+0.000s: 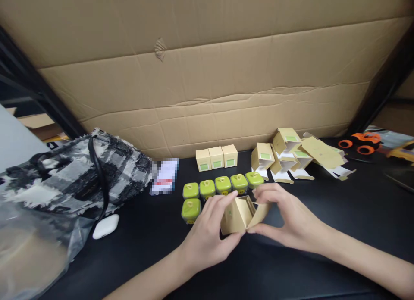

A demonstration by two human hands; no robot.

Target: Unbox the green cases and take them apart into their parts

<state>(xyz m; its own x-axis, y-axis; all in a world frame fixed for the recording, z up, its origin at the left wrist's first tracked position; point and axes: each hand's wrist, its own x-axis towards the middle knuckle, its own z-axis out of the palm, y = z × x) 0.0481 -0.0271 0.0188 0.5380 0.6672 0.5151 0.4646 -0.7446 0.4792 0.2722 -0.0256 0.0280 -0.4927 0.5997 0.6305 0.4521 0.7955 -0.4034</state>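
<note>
Between my two hands is a small tan cardboard box point(233, 218), its open end turned to the right. My left hand point(211, 229) grips the box's body, fingers over the top and thumb below. My right hand point(284, 216) pinches a flap at the open end between thumb and fingers. Just beyond sits a row of small clear containers with green lids point(223, 184), each lid with a small yellow loop. One more green-lidded container point(190, 210) stands in front of the row's left end. The inside of the box is mostly hidden from me.
Three closed small boxes point(216, 158) stand by the cardboard wall point(207, 76). Several open boxes point(263, 157) and flattened cartons point(323, 152) lie at the right, near an orange toy truck point(365, 140). A checkered bag point(74, 175), a white earbud case point(106, 226) and a blurred card point(164, 176) are leftward.
</note>
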